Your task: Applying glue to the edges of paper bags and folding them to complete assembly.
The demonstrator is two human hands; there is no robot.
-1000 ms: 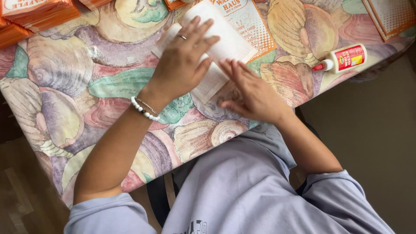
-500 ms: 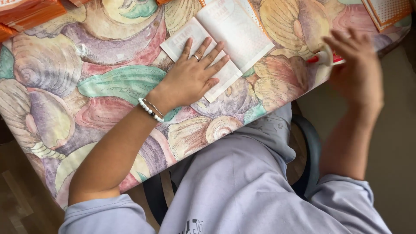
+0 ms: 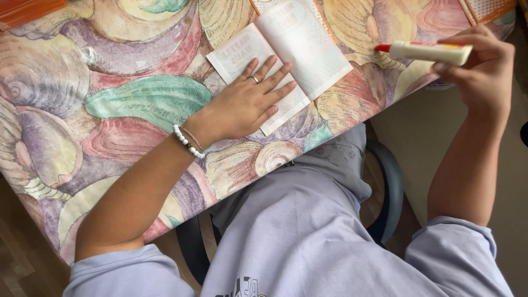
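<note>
1. This looks like a home, with someone seated at a dining or craft table rather than a workbench.
2. The tablecloth (image 3: 110, 104) says so most plainly: a wipeable cover printed with big seashells in pastel pink, green, purple and cream.
3. The person sits on a dark padded chair (image 3: 393, 192) pulled close to the table edge, wearing a soft lilac sweatshirt, plain house clothes.
4. The floor (image 3: 16, 264) at the lower left is dark wood boards, as in a living space.
5. On the cloth lie only small paper craft goods: a folded white paper bag (image 3: 308, 52) and orange packets (image 3: 25, 10) at the far corner.
</note>
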